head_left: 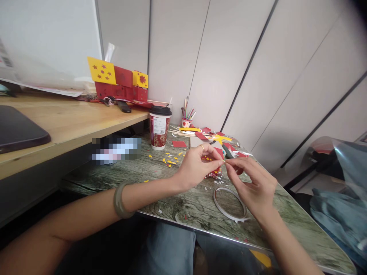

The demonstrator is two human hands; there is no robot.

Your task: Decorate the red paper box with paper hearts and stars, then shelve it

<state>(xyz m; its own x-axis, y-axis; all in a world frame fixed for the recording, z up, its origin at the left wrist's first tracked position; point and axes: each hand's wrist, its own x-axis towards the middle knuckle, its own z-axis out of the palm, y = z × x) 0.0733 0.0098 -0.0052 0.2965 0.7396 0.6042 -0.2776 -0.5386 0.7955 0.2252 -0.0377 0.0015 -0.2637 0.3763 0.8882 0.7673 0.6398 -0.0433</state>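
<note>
One tiny yellowish piece (224, 161) is pinched at the meeting fingertips of two hands, right of the paper cup and nearer the person. The left hand (191, 168) has thumb and forefinger closed on it; the right hand (255, 183) meets it with thumb and fingertips drawn together. The left arm wears one bangle (122, 200), and one ring (202, 146) sits on a left finger.

Just behind the fingertips, right of the cup, is one red item with yellow stars (215, 169), partly hidden by the left hand. One dark green handle (228, 151) lies beyond the fingers. One white tape roll (220, 209) lies flat on the table (177, 202), nearer the person than the cup and to its right.

The cup (159, 128) itself, single and black-lidded, stands upright. Roughly a dozen yellow scraps (171, 162) lie just in front of it, too small to count surely. One flat red card (179, 144) is just right of it; one pen holder (186, 123), packed with several sticks and pens, stands behind it to the right. Left of the cup, on a higher wooden table (86, 118), are red boxes (123, 91) with two yellow panels facing out.
</note>
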